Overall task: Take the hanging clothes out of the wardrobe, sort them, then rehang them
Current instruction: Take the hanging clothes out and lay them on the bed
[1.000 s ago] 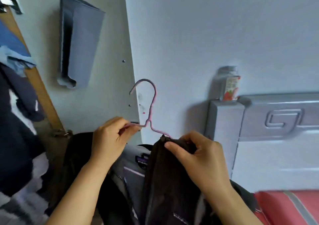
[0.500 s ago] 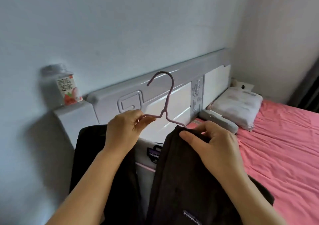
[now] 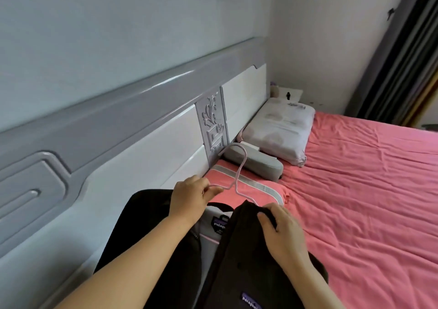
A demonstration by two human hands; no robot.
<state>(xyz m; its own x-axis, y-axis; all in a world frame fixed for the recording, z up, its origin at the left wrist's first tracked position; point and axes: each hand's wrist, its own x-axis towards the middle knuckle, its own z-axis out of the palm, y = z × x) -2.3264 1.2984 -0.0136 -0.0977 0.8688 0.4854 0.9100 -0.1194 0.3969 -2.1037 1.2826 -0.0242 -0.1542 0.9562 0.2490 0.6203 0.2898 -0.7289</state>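
Note:
A black jacket with a grey lining and purple labels hangs from a thin pink wire hanger in front of me, over the edge of the bed. My left hand pinches the hanger's left arm near the neck. My right hand grips the jacket's right shoulder where it covers the hanger's other arm. The hanger's hook points up and away, free of any rail. The wardrobe is out of view.
A bed with a pink sheet fills the right side. A grey and white headboard runs along the left wall. A white pillow, a grey cushion and a pink striped pillow lie at the head. Dark curtains hang far right.
The view has swung right from the wardrobe side to the bed. Both hands have carried the jacket on its hanger along and lowered it toward the bed; the grips are unchanged.

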